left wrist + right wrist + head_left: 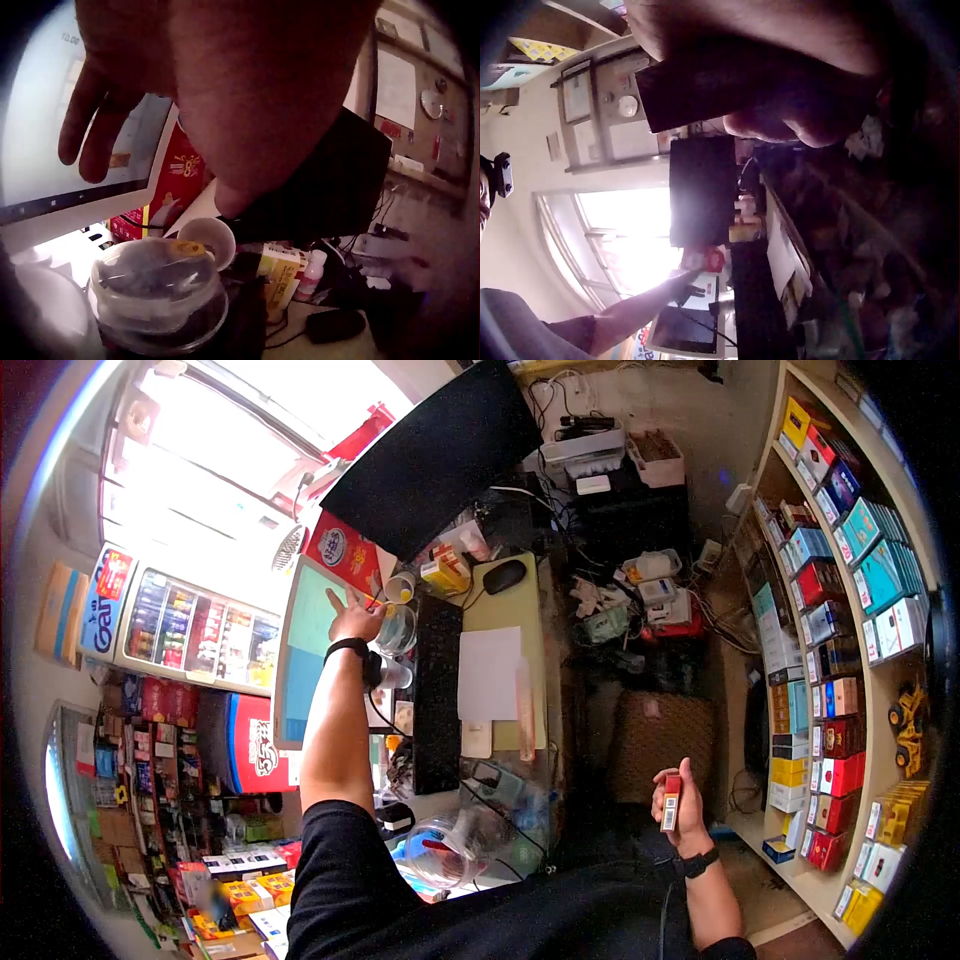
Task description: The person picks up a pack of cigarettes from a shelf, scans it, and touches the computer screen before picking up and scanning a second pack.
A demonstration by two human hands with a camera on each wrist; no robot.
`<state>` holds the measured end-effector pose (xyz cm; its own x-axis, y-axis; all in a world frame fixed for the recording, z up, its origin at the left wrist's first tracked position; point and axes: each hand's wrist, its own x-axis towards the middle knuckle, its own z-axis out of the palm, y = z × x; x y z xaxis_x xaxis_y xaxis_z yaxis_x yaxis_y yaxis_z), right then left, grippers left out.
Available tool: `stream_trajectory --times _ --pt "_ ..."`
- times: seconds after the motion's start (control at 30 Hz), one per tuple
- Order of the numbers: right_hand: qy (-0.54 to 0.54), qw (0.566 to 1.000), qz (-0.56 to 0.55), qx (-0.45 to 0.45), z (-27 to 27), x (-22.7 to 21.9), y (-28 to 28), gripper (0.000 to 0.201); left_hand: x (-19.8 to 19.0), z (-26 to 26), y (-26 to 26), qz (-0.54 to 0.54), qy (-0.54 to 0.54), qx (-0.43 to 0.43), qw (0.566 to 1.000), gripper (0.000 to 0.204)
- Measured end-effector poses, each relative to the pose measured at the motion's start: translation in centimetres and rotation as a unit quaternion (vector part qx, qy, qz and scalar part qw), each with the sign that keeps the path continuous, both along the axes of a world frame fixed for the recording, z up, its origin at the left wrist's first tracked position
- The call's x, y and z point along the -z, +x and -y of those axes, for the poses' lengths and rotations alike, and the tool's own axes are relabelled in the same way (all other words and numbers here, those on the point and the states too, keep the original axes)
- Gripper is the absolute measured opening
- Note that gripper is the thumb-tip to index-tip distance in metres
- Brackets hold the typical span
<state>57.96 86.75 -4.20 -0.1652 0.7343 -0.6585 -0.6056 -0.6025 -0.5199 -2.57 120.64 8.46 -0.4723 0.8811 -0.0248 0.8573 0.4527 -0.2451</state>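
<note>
My left hand [355,622] reaches out over a tilted screen [308,615], with its fingers spread. In the left wrist view the fingers [105,142] overlap the lit screen [37,127], which shows figures near its top. Low on the right, my right hand [690,822] holds a small red cigarette pack [670,808], its barcode side facing up. The pack looks like a dark block [682,97] in the right wrist view, with fingertips [810,133] curled below it. Beside the left hand are a paper cup [400,588] and a clear plastic tub [398,630].
A black keyboard [437,700], white paper [490,672] and a mouse [504,576] lie on the desk. Behind them stands a large dark monitor [430,455]. Shelves [868,690] of boxed packs line the right side. A clear plastic jar [445,852] sits near my body.
</note>
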Motion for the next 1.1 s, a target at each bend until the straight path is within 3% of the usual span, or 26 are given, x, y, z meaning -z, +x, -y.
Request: stream_trajectory --times 0.1,0.2,0.4,0.53,0.63,0.83,0.97,1.1 --pt "0.008 1.0 -0.004 0.008 0.3 0.1 0.2 0.064 -2.9 1.5 4.1 0.019 0.01 -0.026 0.999 0.109" --pt "0.008 1.0 0.003 0.001 0.4 0.1 0.2 0.064 -3.4 1.6 4.7 0.018 0.011 -0.021 1.0 0.108" --pt "0.002 1.0 0.001 0.001 0.3 -0.7 -0.4 0.065 -3.4 2.0 5.1 0.059 0.049 0.037 0.996 0.106" --pt "0.02 1.0 -0.009 -0.007 0.2 -0.6 -0.8 0.063 -6.1 3.9 10.4 0.097 0.088 0.098 0.987 0.104" --pt "0.047 0.998 -0.017 -0.023 -0.1 -0.1 -0.9 0.062 -7.4 6.0 14.1 0.126 0.153 0.206 0.958 0.097" --pt "0.044 0.997 -0.041 -0.051 -0.8 -1.2 -1.6 0.063 -13.4 15.3 25.9 0.316 0.274 0.377 0.826 0.067" --pt "0.054 0.996 -0.05 -0.058 -0.5 -0.8 -1.5 0.064 -14.5 20.2 30.7 0.338 0.259 0.435 0.793 0.06" --pt "0.058 0.996 -0.047 -0.057 0.1 -0.8 -0.8 0.065 -12.7 22.1 32.7 0.331 0.229 0.483 0.778 0.053"
